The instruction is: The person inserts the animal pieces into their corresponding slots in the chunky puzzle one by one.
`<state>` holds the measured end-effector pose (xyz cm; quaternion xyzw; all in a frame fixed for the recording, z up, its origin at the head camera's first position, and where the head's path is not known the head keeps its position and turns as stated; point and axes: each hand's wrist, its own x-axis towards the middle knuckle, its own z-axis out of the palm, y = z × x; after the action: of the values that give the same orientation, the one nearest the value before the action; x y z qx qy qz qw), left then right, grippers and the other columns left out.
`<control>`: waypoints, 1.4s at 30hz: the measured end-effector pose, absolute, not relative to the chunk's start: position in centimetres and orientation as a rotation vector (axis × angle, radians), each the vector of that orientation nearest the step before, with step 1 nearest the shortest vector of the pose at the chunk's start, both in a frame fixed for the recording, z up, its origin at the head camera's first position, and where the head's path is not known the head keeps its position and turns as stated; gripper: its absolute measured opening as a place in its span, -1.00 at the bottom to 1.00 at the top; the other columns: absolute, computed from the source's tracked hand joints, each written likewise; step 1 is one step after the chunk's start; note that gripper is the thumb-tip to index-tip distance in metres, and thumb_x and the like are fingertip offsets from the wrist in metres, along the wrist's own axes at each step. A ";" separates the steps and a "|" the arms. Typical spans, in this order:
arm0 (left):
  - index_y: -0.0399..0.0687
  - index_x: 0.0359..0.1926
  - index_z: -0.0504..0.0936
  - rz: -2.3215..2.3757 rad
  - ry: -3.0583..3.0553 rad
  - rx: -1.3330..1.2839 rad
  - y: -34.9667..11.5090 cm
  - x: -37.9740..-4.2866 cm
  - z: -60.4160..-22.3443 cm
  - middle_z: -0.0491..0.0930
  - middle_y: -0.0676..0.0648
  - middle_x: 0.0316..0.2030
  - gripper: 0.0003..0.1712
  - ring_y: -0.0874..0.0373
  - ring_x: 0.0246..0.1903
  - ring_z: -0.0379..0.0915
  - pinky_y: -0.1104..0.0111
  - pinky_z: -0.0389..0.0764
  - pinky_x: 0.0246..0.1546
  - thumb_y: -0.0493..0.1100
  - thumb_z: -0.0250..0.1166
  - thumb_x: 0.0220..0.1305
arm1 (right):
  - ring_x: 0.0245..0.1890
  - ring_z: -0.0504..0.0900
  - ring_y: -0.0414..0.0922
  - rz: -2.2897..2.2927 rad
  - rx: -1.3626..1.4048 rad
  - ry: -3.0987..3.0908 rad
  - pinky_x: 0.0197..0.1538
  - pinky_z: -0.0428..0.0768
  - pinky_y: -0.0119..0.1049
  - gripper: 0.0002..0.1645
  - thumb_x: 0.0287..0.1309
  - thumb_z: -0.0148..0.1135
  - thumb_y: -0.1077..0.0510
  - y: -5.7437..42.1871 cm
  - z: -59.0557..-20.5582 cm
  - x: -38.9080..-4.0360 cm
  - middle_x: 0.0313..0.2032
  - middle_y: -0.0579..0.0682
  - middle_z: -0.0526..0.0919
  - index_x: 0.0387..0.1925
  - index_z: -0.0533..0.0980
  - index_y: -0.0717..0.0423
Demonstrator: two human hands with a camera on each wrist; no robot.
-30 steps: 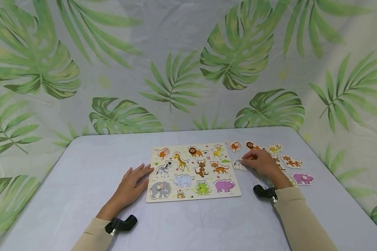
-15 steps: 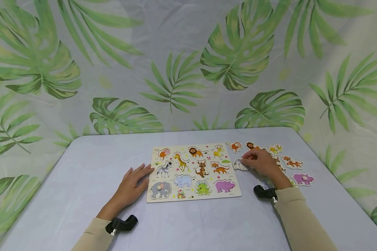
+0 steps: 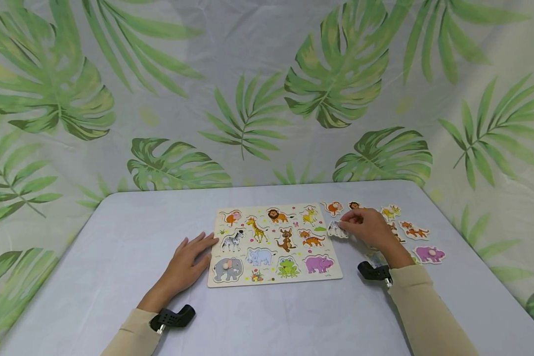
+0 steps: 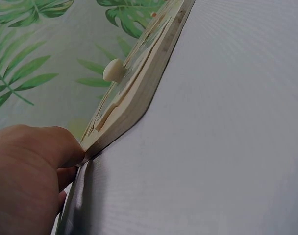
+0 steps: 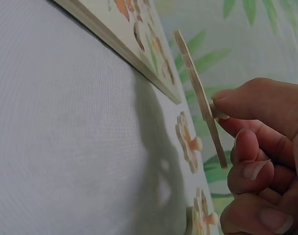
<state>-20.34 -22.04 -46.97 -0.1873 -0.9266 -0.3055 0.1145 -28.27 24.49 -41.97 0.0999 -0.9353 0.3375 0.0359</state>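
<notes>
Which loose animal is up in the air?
The zebra piece, pinched in the right hand; the other loose pieces in sight lie on the table.

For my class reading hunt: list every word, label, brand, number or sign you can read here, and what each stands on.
None can be read.
Puzzle board: animal pictures; some tiny marks too small to make out.
Zebra piece: stripes, no readable text.
Black wrist devices: no legible brand.
Leaf-print backdrop: leaves, no lettering visible.
</notes>
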 end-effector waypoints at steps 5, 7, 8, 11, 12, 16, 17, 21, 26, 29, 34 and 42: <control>-0.07 0.27 0.49 -0.899 -2.716 -0.548 -21.9 -20.3 -46.9 0.38 -0.12 0.31 -0.52 -0.14 0.37 0.13 -0.16 -0.12 0.39 -0.25 0.19 0.33 | -0.46 0.42 -0.08 1.058 0.322 -2.864 -0.40 0.42 -0.27 -0.76 0.15 0.35 0.00 24.3 -41.9 -28.3 -0.48 -0.03 0.54 -0.30 0.65 0.09; -0.08 0.27 0.49 -0.901 -2.716 -0.545 -21.8 -20.3 -46.9 0.38 -0.12 0.31 -0.52 -0.14 0.37 0.13 -0.16 -0.12 0.39 -0.25 0.19 0.33 | -0.46 0.43 -0.09 1.071 0.334 -2.855 -0.40 0.43 -0.28 -0.76 0.15 0.35 0.00 24.2 -41.9 -28.3 -0.48 -0.03 0.54 -0.30 0.65 0.10; -0.07 0.27 0.49 -0.901 -2.718 -0.543 -21.8 -20.3 -46.9 0.38 -0.12 0.31 -0.52 -0.13 0.38 0.13 -0.15 -0.12 0.39 -0.25 0.19 0.33 | -0.46 0.43 -0.10 1.075 0.341 -2.849 -0.40 0.43 -0.29 -0.76 0.15 0.36 0.00 24.1 -41.9 -28.3 -0.47 -0.03 0.54 -0.31 0.65 0.10; -0.07 0.27 0.49 -0.900 -2.722 -0.537 -21.8 -20.3 -46.8 0.37 -0.11 0.31 -0.52 -0.13 0.38 0.13 -0.14 -0.13 0.40 -0.24 0.19 0.33 | -0.45 0.44 -0.12 1.079 0.361 -2.829 -0.40 0.44 -0.31 -0.76 0.13 0.37 0.01 23.8 -41.8 -28.3 -0.47 -0.04 0.55 -0.31 0.65 0.12; -0.07 0.27 0.48 -0.898 -2.724 -0.537 -21.8 -20.3 -46.8 0.37 -0.11 0.32 -0.52 -0.12 0.38 0.13 -0.14 -0.13 0.40 -0.24 0.19 0.33 | -0.45 0.44 -0.12 1.084 0.368 -2.822 -0.39 0.44 -0.31 -0.76 0.13 0.37 0.02 23.7 -41.8 -28.3 -0.47 -0.03 0.55 -0.32 0.65 0.12; -0.06 0.27 0.49 -0.895 -2.725 -0.533 -21.9 -20.3 -46.8 0.38 -0.11 0.31 -0.52 -0.12 0.38 0.13 -0.14 -0.12 0.40 -0.24 0.19 0.33 | -0.45 0.45 -0.11 1.115 0.394 -2.798 -0.39 0.46 -0.32 -0.78 0.11 0.39 0.04 23.2 -41.7 -28.2 -0.47 -0.03 0.56 -0.32 0.66 0.11; -0.06 0.27 0.49 -0.895 -2.724 -0.531 -21.9 -20.3 -46.8 0.38 -0.11 0.31 -0.52 -0.12 0.37 0.14 -0.14 -0.12 0.40 -0.24 0.19 0.33 | -0.45 0.45 -0.11 1.122 0.400 -2.795 -0.39 0.46 -0.32 -0.79 0.11 0.39 0.04 23.0 -41.8 -28.3 -0.47 -0.04 0.56 -0.32 0.66 0.10; -0.05 0.26 0.50 -0.905 -2.722 -0.525 -22.1 -20.2 -46.7 0.38 -0.11 0.31 -0.53 -0.13 0.37 0.14 -0.14 -0.12 0.40 -0.24 0.20 0.33 | -0.47 0.45 -0.11 1.150 0.438 -2.783 -0.41 0.46 -0.32 -0.81 0.11 0.40 0.06 22.5 -42.1 -28.4 -0.49 -0.04 0.55 -0.33 0.66 0.11; -0.05 0.26 0.49 -0.911 -2.719 -0.538 -22.2 -20.2 -46.8 0.38 -0.11 0.31 -0.52 -0.13 0.38 0.13 -0.14 -0.13 0.39 -0.25 0.20 0.33 | -0.50 0.44 -0.11 1.164 0.475 -2.760 -0.45 0.44 -0.35 -0.85 0.09 0.41 0.10 22.0 -42.3 -28.5 -0.52 -0.05 0.53 -0.36 0.66 0.11; -0.05 0.27 0.49 -0.909 -2.717 -0.541 -22.2 -20.2 -46.8 0.38 -0.11 0.31 -0.52 -0.12 0.38 0.13 -0.14 -0.13 0.39 -0.24 0.20 0.33 | -0.50 0.43 -0.12 1.155 0.480 -2.750 -0.47 0.43 -0.37 -0.84 0.08 0.41 0.11 21.5 -42.2 -28.3 -0.53 -0.05 0.53 -0.37 0.66 0.12; -0.03 0.26 0.49 -0.907 -2.718 -0.538 -22.1 -20.3 -46.9 0.38 -0.11 0.31 -0.52 -0.13 0.38 0.13 -0.14 -0.13 0.39 -0.24 0.20 0.33 | -0.49 0.43 -0.12 1.164 0.463 -2.768 -0.48 0.43 -0.38 -0.83 0.07 0.42 0.10 20.8 -42.0 -27.9 -0.53 -0.05 0.52 -0.37 0.67 0.12; -0.03 0.26 0.49 -0.904 -2.722 -0.534 -22.1 -20.2 -46.9 0.39 -0.11 0.31 -0.53 -0.13 0.37 0.14 -0.14 -0.12 0.39 -0.24 0.19 0.33 | -0.50 0.43 -0.13 1.145 0.529 -2.744 -0.48 0.43 -0.35 -0.85 0.07 0.42 0.10 19.5 -41.9 -27.9 -0.54 -0.08 0.51 -0.39 0.66 0.09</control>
<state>-20.22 -22.10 -46.87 -0.1818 -0.9271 -0.3079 0.1121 -27.89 19.54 -41.86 0.1747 -0.9069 0.3786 0.0608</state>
